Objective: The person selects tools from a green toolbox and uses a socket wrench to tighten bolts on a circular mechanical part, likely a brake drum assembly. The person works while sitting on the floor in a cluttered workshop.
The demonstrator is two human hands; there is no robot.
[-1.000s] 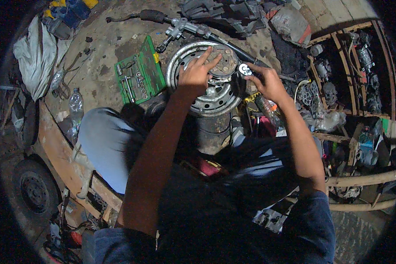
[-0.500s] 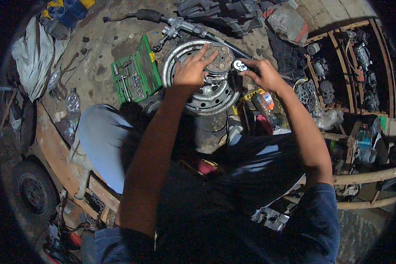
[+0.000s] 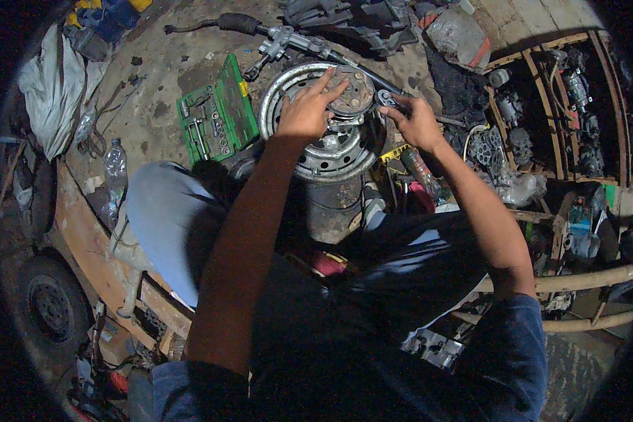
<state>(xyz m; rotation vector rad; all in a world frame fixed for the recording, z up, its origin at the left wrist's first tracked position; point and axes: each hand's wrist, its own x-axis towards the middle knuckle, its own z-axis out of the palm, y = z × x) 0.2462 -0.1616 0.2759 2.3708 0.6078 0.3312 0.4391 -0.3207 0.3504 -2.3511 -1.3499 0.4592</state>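
Note:
Ahead of me a steel wheel rim (image 3: 277,96) lies flat, with a round, rusty metal part (image 3: 352,95) resting on top of it. My left hand (image 3: 307,112) presses on the left side of that part, its fingers spread out over the surface. At the part's right edge my right hand (image 3: 416,122) is closed round the handle of a ratchet wrench (image 3: 385,98), whose shiny head points left. Whether the wrench sits on a bolt I cannot make out.
A green socket set case (image 3: 242,119) lies unfolded left of the rim. Behind the rim stretches a steering rack (image 3: 281,43). Wooden shelving (image 3: 541,112) with metal parts stands at the right, a spare tyre (image 3: 51,304) at the lower left. A plastic bottle (image 3: 115,169) is nearer.
My right hand has shifted slightly, and the wrench has swung and tilted with it, its head now turned differently. My left hand stays put on the round part.

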